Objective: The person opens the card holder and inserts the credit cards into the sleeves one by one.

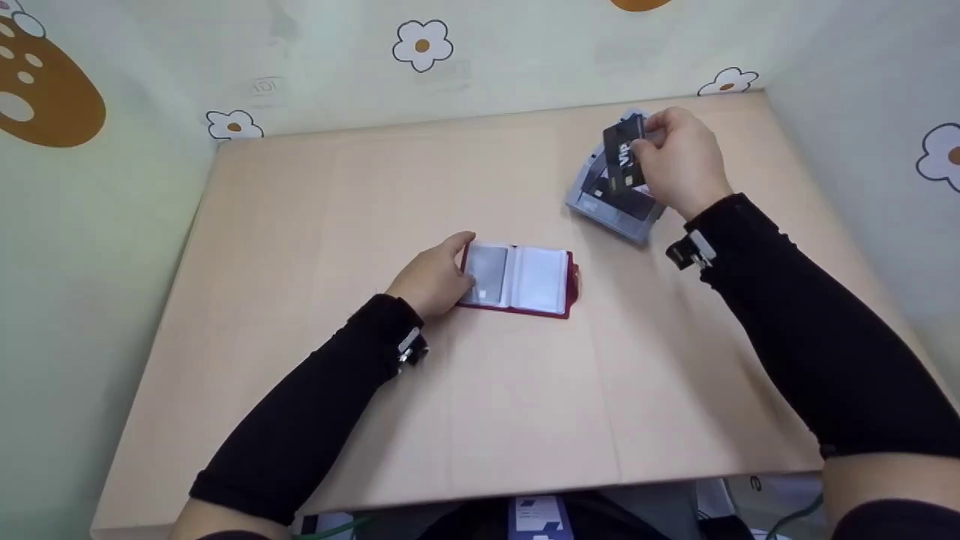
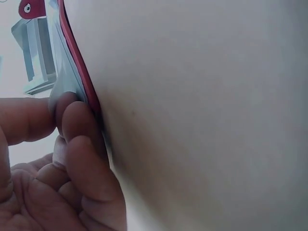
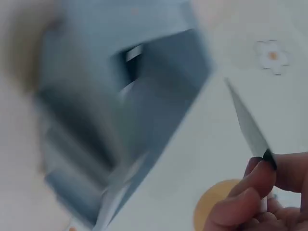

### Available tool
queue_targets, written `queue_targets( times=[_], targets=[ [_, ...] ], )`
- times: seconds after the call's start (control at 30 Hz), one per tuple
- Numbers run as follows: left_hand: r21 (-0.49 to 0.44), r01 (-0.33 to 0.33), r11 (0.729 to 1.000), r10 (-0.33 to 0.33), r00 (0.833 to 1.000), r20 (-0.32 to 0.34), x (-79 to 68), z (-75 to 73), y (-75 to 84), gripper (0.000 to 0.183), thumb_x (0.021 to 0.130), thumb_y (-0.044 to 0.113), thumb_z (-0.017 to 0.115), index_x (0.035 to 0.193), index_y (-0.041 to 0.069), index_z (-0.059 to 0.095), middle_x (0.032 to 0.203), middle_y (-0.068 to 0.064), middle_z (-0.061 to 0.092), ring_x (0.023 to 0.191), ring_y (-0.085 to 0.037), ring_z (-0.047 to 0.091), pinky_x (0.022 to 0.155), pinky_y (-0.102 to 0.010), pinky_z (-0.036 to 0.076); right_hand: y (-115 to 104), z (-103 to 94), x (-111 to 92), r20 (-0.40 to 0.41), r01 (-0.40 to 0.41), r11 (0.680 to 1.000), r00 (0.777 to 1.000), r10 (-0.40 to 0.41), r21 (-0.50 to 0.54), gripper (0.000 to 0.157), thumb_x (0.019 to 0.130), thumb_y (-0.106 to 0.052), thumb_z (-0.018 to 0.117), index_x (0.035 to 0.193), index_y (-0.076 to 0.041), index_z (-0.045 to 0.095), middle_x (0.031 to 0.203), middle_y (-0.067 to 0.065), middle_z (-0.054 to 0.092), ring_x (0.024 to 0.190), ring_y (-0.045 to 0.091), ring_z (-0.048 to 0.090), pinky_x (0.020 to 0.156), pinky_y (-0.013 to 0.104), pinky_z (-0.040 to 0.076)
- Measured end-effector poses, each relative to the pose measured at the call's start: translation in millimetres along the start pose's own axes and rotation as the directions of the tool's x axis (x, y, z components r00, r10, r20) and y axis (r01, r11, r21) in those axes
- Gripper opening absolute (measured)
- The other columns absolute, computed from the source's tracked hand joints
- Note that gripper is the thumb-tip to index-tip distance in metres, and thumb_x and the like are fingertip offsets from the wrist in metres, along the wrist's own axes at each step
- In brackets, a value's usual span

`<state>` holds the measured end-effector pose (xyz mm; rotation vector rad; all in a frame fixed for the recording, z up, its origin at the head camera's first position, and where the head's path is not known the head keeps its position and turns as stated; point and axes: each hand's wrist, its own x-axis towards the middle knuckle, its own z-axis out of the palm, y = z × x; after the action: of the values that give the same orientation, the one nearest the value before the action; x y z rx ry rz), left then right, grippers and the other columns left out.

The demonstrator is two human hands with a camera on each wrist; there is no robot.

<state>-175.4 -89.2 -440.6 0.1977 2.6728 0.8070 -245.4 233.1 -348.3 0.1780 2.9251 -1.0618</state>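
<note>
A small red card holder point(image 1: 543, 282) lies open on the table, its clear sleeves showing. My left hand point(image 1: 431, 280) pinches its left edge, thumb on the sleeve page; the left wrist view shows the red cover edge point(image 2: 79, 62) beside the fingertips point(image 2: 77, 118). A greyish card sits in the left sleeve. My right hand point(image 1: 686, 161) pinches a black card point(image 1: 619, 150) marked "VIP" by its right side, above a grey box point(image 1: 611, 219). Another dark card point(image 1: 600, 193) lies in that box. In the right wrist view, the held card point(image 3: 248, 125) appears nearly edge-on.
The beige table point(image 1: 315, 225) meets a pale wall point(image 1: 315, 67) with flower prints at the back and another wall at right. The grey box stands toward the back right, beyond the card holder. A lanyard badge point(image 1: 538, 517) hangs at the front edge.
</note>
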Motion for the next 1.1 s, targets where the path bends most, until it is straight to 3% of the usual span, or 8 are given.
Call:
queue_targets(
  times=[0.13,0.27,0.4,0.53,0.73,1.1],
  targets=[
    [0.005,-0.008,1.000,0.008,1.000,0.002,1.0,0.2,-1.1,0.066,0.097,0.018,0.061,0.161,0.022,0.045,0.153,-0.011,0.059,0.127,-0.025,0.058,0.119,-0.045,0.043,-8.2,12.7,-24.6,0.129,0.007,0.989,0.991,-0.027,0.151,0.047,0.108,-0.019,0.058,0.153,-0.011,0.047,0.111,0.007,0.064,0.090,0.014,0.064,0.064,0.020,0.053],
    [0.015,-0.020,1.000,0.020,1.000,0.005,2.1,0.3,-2.0,0.059,0.098,0.018,0.062,0.156,0.020,0.053,0.147,-0.010,0.063,0.121,-0.027,0.058,0.116,-0.044,0.044,-7.3,39.5,-39.8,0.283,-0.013,0.967,0.957,-0.062,0.255,0.041,0.107,-0.010,0.058,0.147,-0.011,0.056,0.114,0.013,0.070,0.081,0.013,0.065,0.056,0.020,0.048],
    [0.013,-0.035,0.999,0.035,0.999,0.012,3.0,0.0,-1.8,0.054,0.098,0.019,0.062,0.152,0.019,0.057,0.146,-0.009,0.064,0.124,-0.025,0.058,0.116,-0.044,0.044,-3.6,68.5,-48.3,0.398,-0.034,0.965,0.915,-0.075,0.260,0.030,0.106,-0.007,0.057,0.134,-0.005,0.066,0.107,0.015,0.071,0.075,0.012,0.063,0.054,0.019,0.046],
    [0.009,-0.037,0.999,0.037,0.999,0.022,2.8,-0.4,-1.5,0.052,0.098,0.019,0.061,0.151,0.020,0.059,0.148,-0.008,0.063,0.129,-0.024,0.058,0.119,-0.044,0.042,-1.8,90.3,-52.1,0.459,-0.028,0.971,0.884,-0.086,0.236,0.030,0.104,-0.006,0.058,0.133,-0.002,0.066,0.095,0.010,0.065,0.068,0.011,0.058,0.054,0.020,0.046],
    [0.005,-0.026,1.000,0.026,0.999,0.031,1.6,0.0,-0.2,0.051,0.099,0.019,0.061,0.150,0.018,0.060,0.149,-0.008,0.063,0.133,-0.024,0.057,0.121,-0.045,0.040,-4.5,107.0,-54.9,0.495,-0.017,0.970,0.862,-0.108,0.242,0.032,0.102,-0.005,0.061,0.134,-0.002,0.065,0.087,0.005,0.063,0.054,0.008,0.052,0.049,0.020,0.046],
    [0.028,-0.010,1.000,0.009,0.999,0.036,2.5,0.3,3.0,0.053,0.099,0.019,0.060,0.152,0.018,0.058,0.151,-0.009,0.061,0.134,-0.024,0.057,0.121,-0.044,0.040,-4.9,115.0,-57.3,0.467,-0.006,0.975,0.878,-0.101,0.222,0.034,0.100,-0.005,0.063,0.133,-0.002,0.065,0.085,0.003,0.064,0.049,0.006,0.052,0.046,0.018,0.046]
  ],
)
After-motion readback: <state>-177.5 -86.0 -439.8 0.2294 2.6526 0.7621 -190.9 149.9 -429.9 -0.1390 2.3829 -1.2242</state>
